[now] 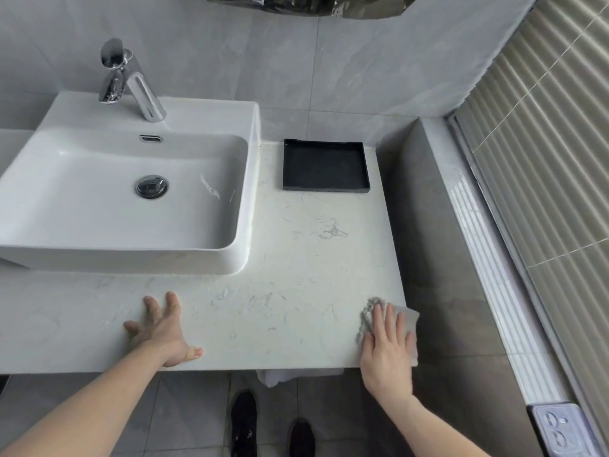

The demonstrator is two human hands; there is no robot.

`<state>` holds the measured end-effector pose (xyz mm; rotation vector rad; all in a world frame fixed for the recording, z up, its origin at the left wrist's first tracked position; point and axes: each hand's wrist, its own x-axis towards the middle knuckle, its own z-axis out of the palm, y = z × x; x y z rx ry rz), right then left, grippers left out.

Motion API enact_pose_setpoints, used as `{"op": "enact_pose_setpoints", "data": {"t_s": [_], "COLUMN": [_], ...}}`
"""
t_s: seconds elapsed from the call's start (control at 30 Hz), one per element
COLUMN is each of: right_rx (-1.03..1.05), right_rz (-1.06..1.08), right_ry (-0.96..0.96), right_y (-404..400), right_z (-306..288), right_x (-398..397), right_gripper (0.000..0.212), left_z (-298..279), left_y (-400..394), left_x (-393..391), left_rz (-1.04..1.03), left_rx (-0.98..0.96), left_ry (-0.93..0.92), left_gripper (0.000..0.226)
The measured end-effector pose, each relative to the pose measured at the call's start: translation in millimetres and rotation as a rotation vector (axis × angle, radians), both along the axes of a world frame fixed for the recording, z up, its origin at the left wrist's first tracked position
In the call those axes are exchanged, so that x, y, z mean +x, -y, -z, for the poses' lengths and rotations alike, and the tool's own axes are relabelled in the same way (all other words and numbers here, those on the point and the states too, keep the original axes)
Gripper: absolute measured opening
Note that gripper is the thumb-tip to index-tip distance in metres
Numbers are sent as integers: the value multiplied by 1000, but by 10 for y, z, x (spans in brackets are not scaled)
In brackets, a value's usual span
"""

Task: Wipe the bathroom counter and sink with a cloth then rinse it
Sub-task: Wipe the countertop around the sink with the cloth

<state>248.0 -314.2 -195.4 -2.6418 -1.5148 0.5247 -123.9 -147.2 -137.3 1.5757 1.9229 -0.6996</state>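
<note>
While no brand or legible writing showed anywhere, one white basin sink sat at 10 o'clock on the pale marble counter, dry-looking and holding nothing but its one chrome drain plug, with one chrome faucet behind it at 11 o'clock. One black tray stood empty at 1 o'clock, apart from the sink. Two hands were out: the left hand lay flat with fingers spread wide on the counter's front edge at 7 o'clock, and the right hand pressed flat, fingers extended, on the one grey cloth at the front right corner, 5 o'clock.
</note>
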Motion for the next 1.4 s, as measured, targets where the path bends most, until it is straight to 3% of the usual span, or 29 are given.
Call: {"op": "enact_pose_setpoints", "data": {"t_s": [0.13,0.27,0.47,0.73,0.9,0.97,1.23,1.4], "right_rx": [6,22,45,-40,-50,-27,-9,8], "right_rz": [-112,-358,-604,-167,125,139,-300,-536], "right_ry": [-74,-135,-55,-4,-2,-36,-130,-120], "right_y": [-24,-99,-47,141,9,-51,-321,-573], "right_z": [-42,-99,-103,18,59,53,-31,-102], "right_x": [-728,-1336,-959,193,-192,-579,-2002,-1661], "right_gripper": [61,62,63,63,67,68,69,64], "left_z": [3,17,34,-1,-37,-54,-85,-72], "left_y": [-4,-8,-18,-8,0,1,9,-3], "left_x": [1,-10,-28,-12,3,8,4,-16], "left_rz": [-1,-2,5,1,3,8,20,26], "left_rx": [-6,-12,-7,11,13,22,32,31], "left_ry": [-11,-10,-10,-15,-22,-23,-36,-40], "left_gripper": [139,139,141,139,136,135,137,138]}}
